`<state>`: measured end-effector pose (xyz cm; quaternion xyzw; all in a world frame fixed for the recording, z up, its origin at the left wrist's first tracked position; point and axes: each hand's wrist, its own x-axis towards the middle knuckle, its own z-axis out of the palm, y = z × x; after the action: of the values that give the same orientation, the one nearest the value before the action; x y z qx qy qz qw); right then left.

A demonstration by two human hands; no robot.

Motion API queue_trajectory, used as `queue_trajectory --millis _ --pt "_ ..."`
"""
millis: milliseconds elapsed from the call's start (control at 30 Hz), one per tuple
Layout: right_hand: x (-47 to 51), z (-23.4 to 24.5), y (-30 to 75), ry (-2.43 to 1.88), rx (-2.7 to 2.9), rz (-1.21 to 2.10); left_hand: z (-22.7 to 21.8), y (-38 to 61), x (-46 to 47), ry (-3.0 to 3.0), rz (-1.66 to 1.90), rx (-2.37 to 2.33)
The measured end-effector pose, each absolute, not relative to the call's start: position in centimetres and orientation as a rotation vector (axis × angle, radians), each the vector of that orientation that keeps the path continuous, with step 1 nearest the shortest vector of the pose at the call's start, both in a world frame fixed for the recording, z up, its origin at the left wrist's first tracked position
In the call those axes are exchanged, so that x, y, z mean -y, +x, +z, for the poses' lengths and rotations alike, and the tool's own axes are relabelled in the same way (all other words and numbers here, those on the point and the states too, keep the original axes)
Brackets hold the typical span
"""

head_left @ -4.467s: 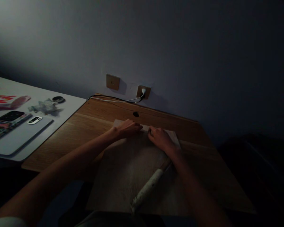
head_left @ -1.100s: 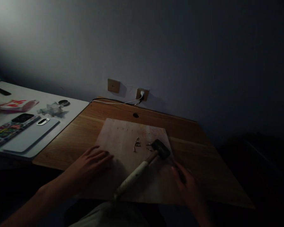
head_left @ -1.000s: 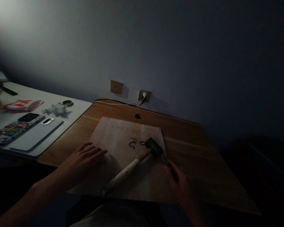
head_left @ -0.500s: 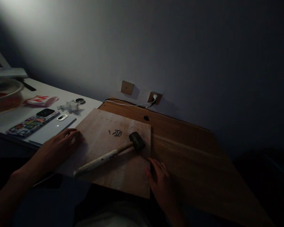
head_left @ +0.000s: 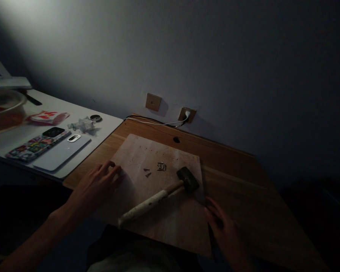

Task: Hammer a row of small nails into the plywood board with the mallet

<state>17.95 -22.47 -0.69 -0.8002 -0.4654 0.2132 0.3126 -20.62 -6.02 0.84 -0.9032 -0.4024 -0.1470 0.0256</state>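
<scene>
A flat wooden board (head_left: 174,217) lies on the brown wooden desk, its near edge by my lap. My left hand (head_left: 98,185) is closed on the board's left edge, fingertips over the top. At the opposite edge, my right hand (head_left: 225,228) grips the board near its front right corner, with some fingers hidden in shadow. A mallet (head_left: 187,180) with a black head and a pale wrapped handle rests diagonally across the board. Behind it sit several small pointed metal nails or screws (head_left: 161,166), two of them apart to the left. Small holes dot the board's far part.
On the white table (head_left: 104,130) at left lie a patterned phone (head_left: 35,145), a white phone (head_left: 62,153), crumpled plastic (head_left: 85,124), a red-and-white packet (head_left: 49,117) and a clear bowl (head_left: 7,113). Cables (head_left: 153,121) run along the wall to a socket (head_left: 187,114).
Both hands have shifted the board to the right and slightly toward me, carrying the mallet and nails or screws with it. Some of the small metal pieces have spread apart.
</scene>
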Motion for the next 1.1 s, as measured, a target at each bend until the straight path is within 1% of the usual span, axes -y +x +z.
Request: queue_trajectory --millis 100,300,400,533,633,700,800,967,1100 --pt "24.8 -0.9 21.4 -2.207 1.17 0.477 0.2 -18.1 7.7 -2.818 -0.373 1.085" --pt "28.9 -1.0 27.1 -2.325 1.08 0.373 -0.2 -15.0 9.7 -2.923 -0.455 0.982" --pt "29.7 -1.0 27.5 -2.362 1.061 0.265 0.2 -14.2 9.3 -2.95 -0.456 1.008" --pt "29.3 -0.8 24.7 -2.311 1.029 0.021 0.5 -12.5 7.9 -2.954 -0.511 0.931" --pt "28.4 -0.7 21.2 -2.19 1.116 0.188 0.6 -10.0 7.0 -3.03 -0.52 0.806" --pt "27.8 -0.5 18.9 -2.122 1.262 0.372 1.0 -8.1 6.5 -3.094 -0.503 0.719" --pt "26.6 0.0 16.5 -2.108 1.364 0.585 1.9 -5.3 5.5 -3.171 -0.457 0.615" --pt "25.0 0.2 15.4 -2.113 1.247 0.56 2.7 -1.4 3.3 -3.228 -0.374 0.362" --pt "25.6 0.1 15.8 -2.011 1.095 0.64 2.5 1.0 2.1 -3.197 -0.303 0.25"
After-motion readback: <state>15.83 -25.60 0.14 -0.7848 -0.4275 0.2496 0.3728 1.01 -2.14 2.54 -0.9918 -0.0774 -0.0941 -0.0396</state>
